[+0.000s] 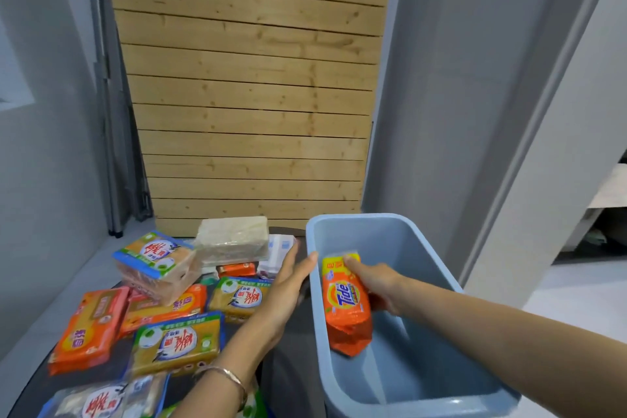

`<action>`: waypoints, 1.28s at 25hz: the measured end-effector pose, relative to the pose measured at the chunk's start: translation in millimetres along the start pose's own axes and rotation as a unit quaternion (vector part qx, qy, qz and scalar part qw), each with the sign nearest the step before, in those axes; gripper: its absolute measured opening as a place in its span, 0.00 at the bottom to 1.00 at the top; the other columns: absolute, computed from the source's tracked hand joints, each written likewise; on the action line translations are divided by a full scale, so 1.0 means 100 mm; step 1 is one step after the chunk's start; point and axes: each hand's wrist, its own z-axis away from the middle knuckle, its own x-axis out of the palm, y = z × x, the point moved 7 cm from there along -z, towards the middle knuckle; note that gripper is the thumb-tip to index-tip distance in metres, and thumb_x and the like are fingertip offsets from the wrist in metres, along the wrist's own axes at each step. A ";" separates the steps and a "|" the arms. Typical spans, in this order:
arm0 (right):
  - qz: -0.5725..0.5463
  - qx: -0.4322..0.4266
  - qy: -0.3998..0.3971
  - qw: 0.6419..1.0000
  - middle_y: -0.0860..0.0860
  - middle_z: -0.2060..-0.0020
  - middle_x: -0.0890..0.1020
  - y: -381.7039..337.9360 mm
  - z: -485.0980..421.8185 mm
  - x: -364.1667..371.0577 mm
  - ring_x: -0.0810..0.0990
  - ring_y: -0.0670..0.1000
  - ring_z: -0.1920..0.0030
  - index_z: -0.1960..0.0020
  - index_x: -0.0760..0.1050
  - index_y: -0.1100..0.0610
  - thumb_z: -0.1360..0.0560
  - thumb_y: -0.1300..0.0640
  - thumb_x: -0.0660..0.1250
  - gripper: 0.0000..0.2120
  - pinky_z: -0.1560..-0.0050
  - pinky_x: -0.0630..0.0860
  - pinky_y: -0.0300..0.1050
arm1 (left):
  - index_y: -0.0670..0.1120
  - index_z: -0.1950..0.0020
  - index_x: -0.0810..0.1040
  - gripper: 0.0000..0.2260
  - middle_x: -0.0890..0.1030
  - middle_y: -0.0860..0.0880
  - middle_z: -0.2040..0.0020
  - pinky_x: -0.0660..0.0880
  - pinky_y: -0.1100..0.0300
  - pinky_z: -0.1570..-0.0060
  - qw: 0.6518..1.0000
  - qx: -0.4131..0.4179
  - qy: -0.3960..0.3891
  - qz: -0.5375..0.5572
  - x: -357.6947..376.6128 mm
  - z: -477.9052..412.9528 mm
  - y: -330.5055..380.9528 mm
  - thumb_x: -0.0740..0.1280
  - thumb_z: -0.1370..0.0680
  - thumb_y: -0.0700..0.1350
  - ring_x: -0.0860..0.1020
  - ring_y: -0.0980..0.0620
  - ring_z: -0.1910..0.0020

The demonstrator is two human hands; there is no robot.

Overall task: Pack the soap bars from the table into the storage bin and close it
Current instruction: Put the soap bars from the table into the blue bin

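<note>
Left of both hands, the wrapped soap bars (142, 309) lie heaped on the dark table (34, 390), some stacked, one pale block (232, 241) on top at the far side. The left hand (286, 285) is open and holds nothing; its fingertips rest against the near-left rim of the blue storage bin (441, 380), steadying it. Just right of that hand, inside the bin, the right hand (376, 285) has its grip closed on an orange Tide bar (346, 309), thumb on the top end, the bar tilted with its lower end near the bin floor. To do this well, lay the bar flat against the left wall so later bars stack neatly. The bar's wrapper is glossy and crinkled. No lid is in view.
</note>
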 end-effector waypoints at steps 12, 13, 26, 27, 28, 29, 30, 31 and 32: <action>0.012 0.063 -0.083 0.994 0.56 0.44 0.79 0.17 0.15 0.16 0.78 0.56 0.42 0.36 0.72 0.59 0.24 0.42 0.62 0.25 0.41 0.73 0.54 | 0.56 0.25 0.56 0.29 0.74 0.53 0.39 0.68 0.47 0.32 1.000 0.000 0.008 -0.015 -0.04 0.04 0.01 0.62 0.24 0.55 0.75 0.50 0.37; 0.020 0.083 -0.106 0.991 0.55 0.45 0.78 0.20 0.19 0.17 0.76 0.56 0.42 0.38 0.72 0.57 0.24 0.41 0.61 0.23 0.39 0.72 0.58 | 0.56 0.25 0.55 0.30 0.73 0.53 0.37 0.68 0.47 0.32 1.000 -0.003 0.006 -0.014 -0.05 0.05 0.01 0.63 0.24 0.55 0.74 0.50 0.36; -0.027 0.087 -0.142 0.986 0.56 0.46 0.76 0.15 0.35 0.14 0.75 0.57 0.42 0.31 0.66 0.59 0.26 0.43 0.65 0.30 0.37 0.74 0.61 | 0.53 0.25 0.57 0.34 0.74 0.51 0.34 0.69 0.48 0.33 0.999 -0.008 -0.025 -0.033 -0.04 0.07 -0.02 0.65 0.27 0.59 0.74 0.49 0.36; 0.004 0.081 -0.144 0.986 0.56 0.42 0.75 0.14 0.38 0.11 0.74 0.57 0.40 0.30 0.66 0.58 0.26 0.41 0.63 0.31 0.37 0.73 0.61 | 0.53 0.25 0.58 0.35 0.74 0.49 0.32 0.70 0.48 0.33 0.999 -0.008 -0.023 -0.040 -0.05 0.07 -0.02 0.65 0.28 0.60 0.74 0.49 0.35; 0.051 0.064 -0.139 0.987 0.57 0.38 0.73 0.10 0.41 0.06 0.73 0.58 0.37 0.29 0.66 0.57 0.25 0.39 0.61 0.31 0.36 0.73 0.60 | 0.53 0.26 0.59 0.35 0.73 0.49 0.32 0.72 0.52 0.35 0.998 -0.001 -0.016 -0.061 -0.09 0.09 0.00 0.65 0.29 0.61 0.74 0.50 0.36; 0.095 0.038 -0.125 0.987 0.57 0.33 0.71 0.04 0.45 0.00 0.71 0.59 0.34 0.29 0.65 0.56 0.25 0.37 0.59 0.32 0.36 0.72 0.59 | 0.54 0.27 0.61 0.33 0.73 0.50 0.32 0.75 0.59 0.41 0.996 0.014 -0.005 -0.087 -0.16 0.10 0.05 0.65 0.29 0.61 0.75 0.53 0.38; 0.114 0.005 -0.107 0.988 0.56 0.30 0.69 -0.06 0.49 -0.05 0.70 0.59 0.32 0.28 0.64 0.54 0.25 0.37 0.58 0.31 0.36 0.72 0.57 | 0.54 0.29 0.64 0.28 0.74 0.50 0.33 0.76 0.67 0.49 0.994 0.036 0.013 -0.103 -0.26 0.12 0.13 0.64 0.27 0.59 0.76 0.56 0.41; 0.106 -0.032 -0.089 0.990 0.55 0.29 0.69 -0.20 0.53 -0.10 0.70 0.57 0.33 0.29 0.65 0.53 0.24 0.38 0.58 0.29 0.39 0.73 0.55 | 0.54 0.30 0.66 0.24 0.75 0.49 0.34 0.76 0.70 0.55 0.993 0.057 0.038 -0.101 -0.43 0.12 0.23 0.64 0.25 0.56 0.77 0.58 0.45; 0.082 -0.074 -0.074 0.991 0.54 0.30 0.70 -0.35 0.58 -0.12 0.71 0.56 0.35 0.31 0.66 0.51 0.24 0.39 0.58 0.25 0.42 0.75 0.52 | 0.53 0.32 0.67 0.21 0.76 0.48 0.35 0.76 0.68 0.54 0.991 0.078 0.064 -0.087 -0.62 0.12 0.33 0.64 0.24 0.53 0.77 0.58 0.46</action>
